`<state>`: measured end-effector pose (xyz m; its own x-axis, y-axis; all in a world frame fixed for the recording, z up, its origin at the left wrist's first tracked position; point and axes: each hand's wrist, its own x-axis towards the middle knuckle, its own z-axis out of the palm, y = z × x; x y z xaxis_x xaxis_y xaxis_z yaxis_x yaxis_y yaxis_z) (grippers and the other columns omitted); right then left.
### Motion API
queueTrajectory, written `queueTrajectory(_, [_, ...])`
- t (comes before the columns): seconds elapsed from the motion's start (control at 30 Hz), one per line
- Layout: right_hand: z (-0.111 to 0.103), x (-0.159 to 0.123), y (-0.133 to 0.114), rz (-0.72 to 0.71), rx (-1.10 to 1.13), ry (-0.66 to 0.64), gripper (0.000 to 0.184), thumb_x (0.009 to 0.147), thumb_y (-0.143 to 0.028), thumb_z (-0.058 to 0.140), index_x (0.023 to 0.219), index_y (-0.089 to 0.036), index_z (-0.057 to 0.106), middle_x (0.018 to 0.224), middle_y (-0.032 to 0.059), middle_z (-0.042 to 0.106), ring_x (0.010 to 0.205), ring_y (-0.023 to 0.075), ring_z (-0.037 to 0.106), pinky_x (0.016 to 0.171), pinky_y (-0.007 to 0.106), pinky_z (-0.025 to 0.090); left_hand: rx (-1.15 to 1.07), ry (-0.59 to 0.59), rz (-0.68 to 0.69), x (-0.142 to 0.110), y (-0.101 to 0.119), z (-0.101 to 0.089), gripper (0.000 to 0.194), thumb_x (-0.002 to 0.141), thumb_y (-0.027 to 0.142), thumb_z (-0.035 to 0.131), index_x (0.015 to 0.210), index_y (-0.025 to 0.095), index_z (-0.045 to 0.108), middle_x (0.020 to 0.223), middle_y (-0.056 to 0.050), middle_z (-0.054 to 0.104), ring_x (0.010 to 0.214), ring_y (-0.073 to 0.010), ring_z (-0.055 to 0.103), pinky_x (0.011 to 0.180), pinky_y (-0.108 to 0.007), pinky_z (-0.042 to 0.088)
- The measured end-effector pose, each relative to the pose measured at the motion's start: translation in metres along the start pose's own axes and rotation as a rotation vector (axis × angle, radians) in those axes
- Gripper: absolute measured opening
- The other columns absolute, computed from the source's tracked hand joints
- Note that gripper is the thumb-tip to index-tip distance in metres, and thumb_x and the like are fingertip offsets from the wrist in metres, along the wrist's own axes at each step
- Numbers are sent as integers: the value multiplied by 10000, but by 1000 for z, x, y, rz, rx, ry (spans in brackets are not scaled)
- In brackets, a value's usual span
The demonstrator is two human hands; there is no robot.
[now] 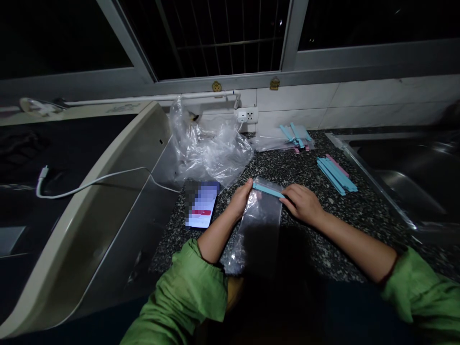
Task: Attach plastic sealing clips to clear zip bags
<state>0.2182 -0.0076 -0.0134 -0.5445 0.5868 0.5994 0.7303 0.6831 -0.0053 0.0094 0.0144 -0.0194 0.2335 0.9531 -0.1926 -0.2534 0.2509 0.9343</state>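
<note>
A clear plastic bag (pixel 261 218) lies in front of me on the speckled counter, its mouth pointing away. A flat light-blue strip (pixel 268 190) runs across the bag near that top end. My left hand (pixel 240 200) is closed on the bag's upper left corner, thumb at the strip's left end. At the other end, my right hand (pixel 303 202) pinches the strip's right tip and the bag's edge. Whether the strip sits inside the bag or on top of it, I cannot tell.
A lit phone (pixel 203 206) lies left of my left hand. Crumpled clear plastic (pixel 212 148) is heaped behind it. Loose blue and pink strips (pixel 336 175) lie to the right, and bags with strips (pixel 296 135) by the wall. A sink (pixel 398 191) and a white cable (pixel 104 177) flank the counter.
</note>
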Motion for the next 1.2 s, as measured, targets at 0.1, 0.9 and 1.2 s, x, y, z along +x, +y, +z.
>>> queueTrajectory(0.1, [-1, 0, 0, -6, 12, 11, 158, 872, -266, 479, 872, -164, 599, 783, 85, 625, 741, 191, 557, 675, 319, 461, 76, 48, 64, -1, 2, 2, 478, 716, 607, 549, 650, 147, 664, 472, -30, 585, 516, -172, 558, 533, -280, 442])
queueTrajectory(0.9, [-1, 1, 2, 2, 173, 204, 165, 852, -180, 498, 994, -193, 580, 822, 75, 586, 789, 196, 547, 663, 347, 466, -38, 113, 118, -8, 5, 13, 444, 648, 582, 620, 581, 144, 587, 493, -1, 565, 470, -113, 467, 485, -237, 353])
queueTrajectory(1.2, [-3, 1, 3, 0, 191, 210, 167, 850, -184, 500, 991, -195, 589, 819, 72, 595, 781, 192, 548, 668, 349, 460, -67, 143, 102, -13, 10, 18, 448, 616, 586, 645, 553, 148, 571, 460, 10, 531, 453, -110, 454, 472, -235, 349])
